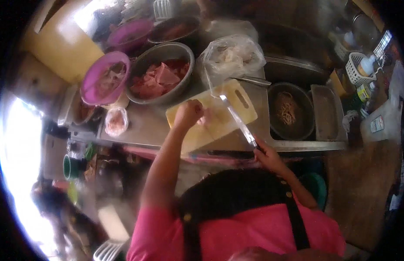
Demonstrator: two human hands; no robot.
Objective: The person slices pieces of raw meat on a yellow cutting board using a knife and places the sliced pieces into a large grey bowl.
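My right hand (268,155) grips the dark handle of a long-bladed knife (237,120), its blade slanting up over the right part of a yellowish cutting board (218,133). Over the board's left part, my left hand (189,113) is curled; whether its fingers hold something cannot be seen clearly. Small pale pink pieces of meat (204,118) lie beside its fingers on the board. Behind the board stands a grey basin (192,70) with chunks of raw meat (162,78). A clear plastic bag (234,57) with pale contents sits behind the board's right part.
Left of the grey basin are a purple colander (87,86) and a small bag of pinkish food (116,121). A metal utensil (254,80) lies by the board's far edge. At right stand a dark round basin (311,114) with noodle-like strands and a metal tray (325,112).
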